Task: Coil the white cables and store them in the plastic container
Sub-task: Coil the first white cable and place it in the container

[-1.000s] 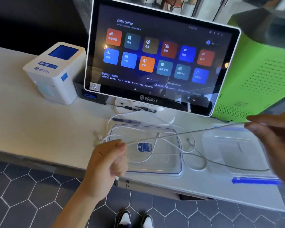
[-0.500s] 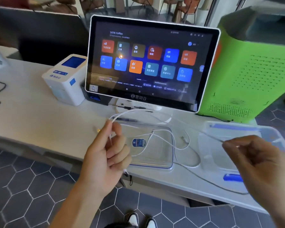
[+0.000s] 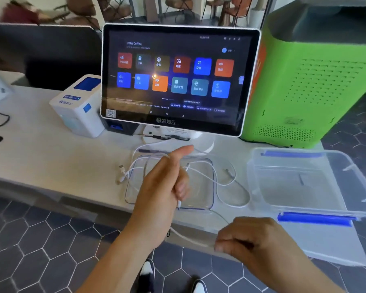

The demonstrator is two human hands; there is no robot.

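Fingers of the left hand (image 3: 163,187) curl round one white cable (image 3: 190,237), thumb stuck up; its plug pokes out below the fist. Right hand (image 3: 249,240), near the counter (image 3: 51,161) edge, pinches the same cable further along, span sagging between the hands. Remaining white cables (image 3: 226,182) lie loose across the clear lid (image 3: 207,166) mid-counter. Plastic container (image 3: 304,187) sits open on the right. Looks like the first loop is being formed. Next: right hand brings slack to the left fist, repeat.
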